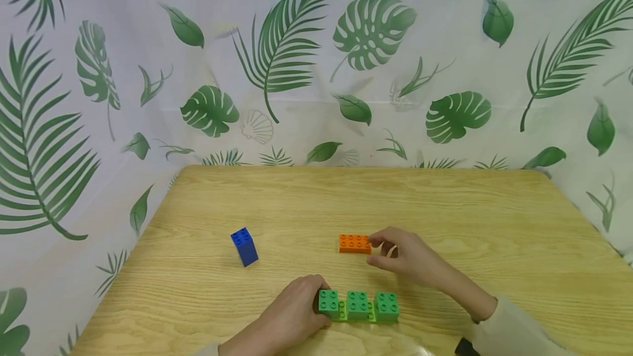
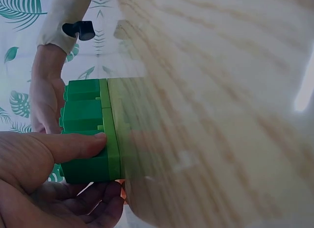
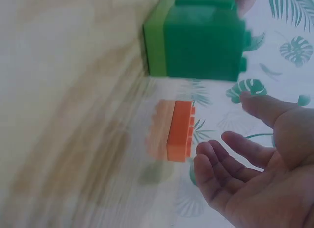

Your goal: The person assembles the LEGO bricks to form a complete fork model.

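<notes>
My left hand [image 1: 296,309] grips the left end of a row of green toy bricks, its thumb [image 2: 81,147] along the near side and the fingers on the far side. The row has three raised green bricks [image 1: 357,304] spaced on a flat lime-green base [image 2: 114,149], upright on the table. Beyond it lies an orange brick [image 1: 350,243], studs up. My right hand [image 1: 407,257] hovers at the orange brick's right end, fingers loosely bent and thumb apart; the right wrist view shows a gap between the fingertips and the orange brick [image 3: 180,132].
A tall blue brick [image 1: 244,247] stands on the wooden table [image 1: 445,202] at the left. A white, leaf-printed cloth [image 1: 306,65] hangs behind the table and along its sides. A small black object [image 1: 466,347] is by the right sleeve.
</notes>
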### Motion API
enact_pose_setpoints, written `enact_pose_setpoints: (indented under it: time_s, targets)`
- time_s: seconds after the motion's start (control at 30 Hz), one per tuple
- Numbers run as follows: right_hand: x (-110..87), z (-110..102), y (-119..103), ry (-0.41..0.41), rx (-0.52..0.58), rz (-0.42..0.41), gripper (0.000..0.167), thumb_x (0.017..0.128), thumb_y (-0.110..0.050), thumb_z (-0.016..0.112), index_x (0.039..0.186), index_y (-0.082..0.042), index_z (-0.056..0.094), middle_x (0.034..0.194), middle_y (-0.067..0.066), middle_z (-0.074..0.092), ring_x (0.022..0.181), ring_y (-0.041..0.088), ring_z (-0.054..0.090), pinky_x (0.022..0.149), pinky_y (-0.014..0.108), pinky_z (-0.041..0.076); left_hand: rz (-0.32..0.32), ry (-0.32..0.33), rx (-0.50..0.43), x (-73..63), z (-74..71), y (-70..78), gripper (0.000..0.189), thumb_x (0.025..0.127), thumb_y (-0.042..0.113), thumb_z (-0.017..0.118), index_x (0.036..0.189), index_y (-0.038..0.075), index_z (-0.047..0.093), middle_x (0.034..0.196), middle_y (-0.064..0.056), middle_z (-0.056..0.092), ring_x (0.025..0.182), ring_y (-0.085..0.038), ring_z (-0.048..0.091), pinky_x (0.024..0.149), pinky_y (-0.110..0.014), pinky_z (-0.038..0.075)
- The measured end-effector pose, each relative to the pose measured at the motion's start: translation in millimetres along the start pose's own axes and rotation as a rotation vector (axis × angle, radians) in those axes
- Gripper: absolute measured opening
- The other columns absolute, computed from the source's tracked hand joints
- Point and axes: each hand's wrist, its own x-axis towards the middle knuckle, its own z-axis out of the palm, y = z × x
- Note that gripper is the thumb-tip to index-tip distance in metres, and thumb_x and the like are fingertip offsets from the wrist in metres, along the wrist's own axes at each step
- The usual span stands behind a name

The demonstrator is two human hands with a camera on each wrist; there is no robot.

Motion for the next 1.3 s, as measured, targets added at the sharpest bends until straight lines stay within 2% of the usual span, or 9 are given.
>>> enact_pose_setpoints:
  time_s: [0.23, 0.5, 0.7, 0.8, 0.93, 1.13, 1.3]
  targets:
    - [-23.0, 1, -10, -0.082, 0.121, 0.035, 0.043, 0.100, -0.033, 0.071, 0.127, 0.001, 0.067, 0.117, 0.010, 0.068, 0.093, 0.012, 0.062, 0.081, 0.029, 0.054, -0.004, -0.004, -0.010, -0.3, -0.2, 1.0, 0.034, 0.080, 0.009, 0.090, 0.105, 0.010, 0.067, 0.097, 0.007, 0.063, 0.090, -0.008, 0.055, 0.084, -0.032, 0.050]
    - [-37.9, 5, -16, -0.147, 0.198, 0.012, 0.040, 0.100, -0.027, 0.071, 0.129, 0.000, 0.065, 0.119, 0.011, 0.068, 0.095, 0.011, 0.062, 0.079, 0.030, 0.055, 0.003, -0.004, 0.001, -1.0, 0.2, 1.7, 0.034, 0.080, 0.010, 0.090, 0.105, 0.010, 0.067, 0.098, 0.006, 0.063, 0.091, -0.008, 0.055, 0.085, -0.032, 0.050]
    - [-46.0, 11, -13, -0.141, 0.160, -0.019, 0.047, 0.095, -0.029, 0.076, 0.130, 0.000, 0.064, 0.119, 0.008, 0.069, 0.094, 0.011, 0.061, 0.078, 0.030, 0.054, 0.003, -0.002, 0.006, -0.8, 0.2, 1.5, 0.035, 0.080, 0.010, 0.090, 0.106, 0.009, 0.067, 0.100, 0.006, 0.064, 0.092, -0.008, 0.056, 0.085, -0.032, 0.050]
    - [-50.5, 14, -11, -0.134, 0.109, -0.040, 0.053, 0.091, -0.035, 0.080, 0.129, 0.000, 0.065, 0.117, 0.006, 0.070, 0.094, 0.008, 0.060, 0.078, 0.029, 0.054, 0.003, -0.005, 0.005, -0.7, -0.1, 1.3, 0.035, 0.080, 0.010, 0.090, 0.107, 0.009, 0.067, 0.100, 0.005, 0.064, 0.092, -0.009, 0.056, 0.086, -0.033, 0.050]
    - [-54.8, 18, -11, -0.152, 0.051, -0.022, 0.059, 0.088, -0.040, 0.082, 0.129, -0.002, 0.065, 0.121, 0.006, 0.070, 0.093, 0.006, 0.059, 0.077, 0.029, 0.054, 0.001, -0.007, 0.008, -0.7, 0.0, 1.3, 0.035, 0.080, 0.010, 0.089, 0.107, 0.009, 0.067, 0.100, 0.005, 0.064, 0.093, -0.009, 0.056, 0.086, -0.033, 0.050]
    - [-55.5, 23, -11, -0.189, -0.005, 0.050, 0.062, 0.084, -0.043, 0.086, 0.129, -0.006, 0.066, 0.120, 0.000, 0.068, 0.097, 0.006, 0.059, 0.082, 0.029, 0.052, -0.003, -0.009, 0.009, -0.8, 0.3, 1.3, 0.035, 0.081, 0.011, 0.089, 0.108, 0.009, 0.067, 0.101, 0.005, 0.064, 0.094, -0.010, 0.056, 0.087, -0.034, 0.050]
    - [-55.1, 28, -9, -0.196, -0.029, 0.061, 0.057, 0.083, -0.037, 0.089, 0.126, -0.007, 0.067, 0.116, -0.001, 0.068, 0.097, 0.007, 0.061, 0.080, 0.029, 0.053, 0.010, -0.006, 0.014, -1.2, -0.2, 1.3, 0.036, 0.081, 0.011, 0.090, 0.109, 0.009, 0.067, 0.103, 0.004, 0.065, 0.096, -0.011, 0.057, 0.088, -0.034, 0.050]
